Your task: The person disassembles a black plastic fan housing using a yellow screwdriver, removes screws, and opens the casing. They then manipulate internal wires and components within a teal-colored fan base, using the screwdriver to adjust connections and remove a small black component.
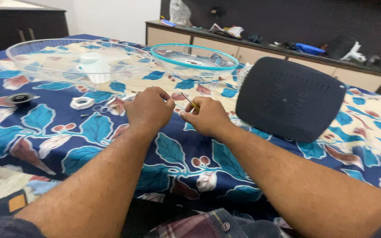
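Both hands met over the flowered bed sheet (89, 132): the right hand (208, 117) pinched a thin yellow stick (191, 102), the left hand (150, 108) curled shut beside it. Steady, small fingertip movements suited best.

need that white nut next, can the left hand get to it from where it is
Probably yes. The white nut lies in the open on the floral cloth, just outward of the left hand, with only small scissors between them. That hand seems pinched with the right hand on a thin yellowish piece.

Soft even daylight — sharp, shadowless
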